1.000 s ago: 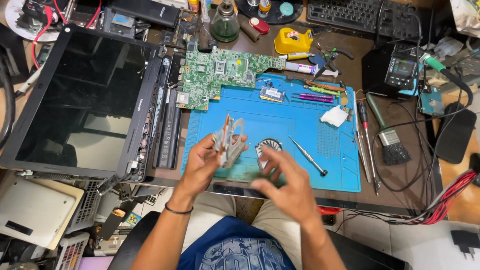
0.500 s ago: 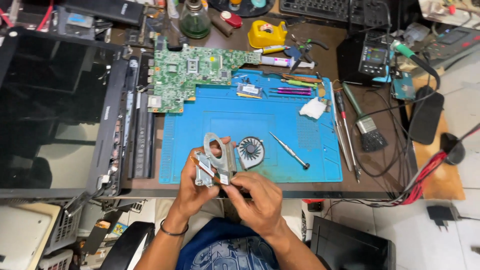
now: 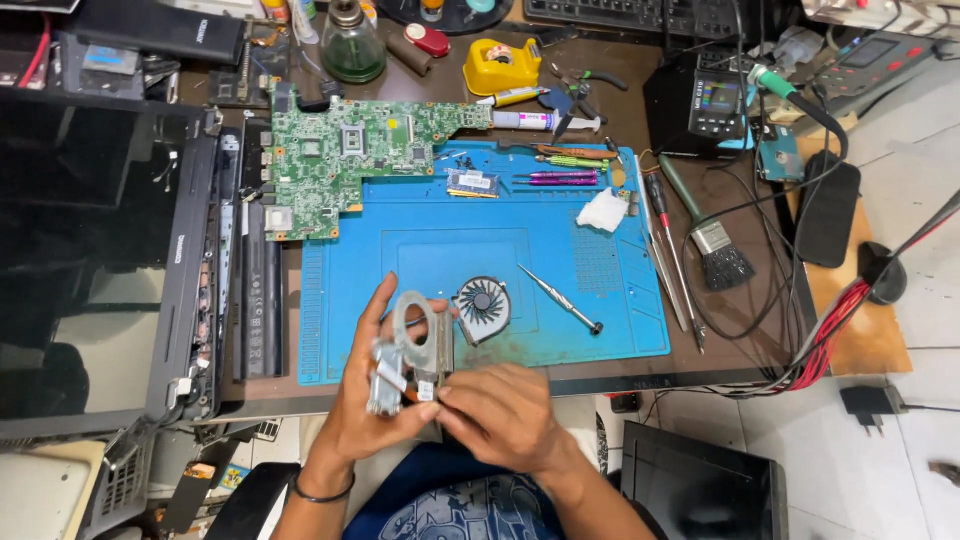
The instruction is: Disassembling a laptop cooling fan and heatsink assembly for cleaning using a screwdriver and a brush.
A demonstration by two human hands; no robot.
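Heatsink assembly (image 3: 415, 345) sits clamped between our left hand (image 3: 365, 400) and right hand (image 3: 500, 415), above the blue mat (image 3: 560, 250), near the loose fan (image 3: 484, 308).

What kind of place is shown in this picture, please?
Most likely an electronics repair bench: a bare green laptop motherboard lies partly on a blue work mat, with a loose cooling fan and a screwdriver beside it.
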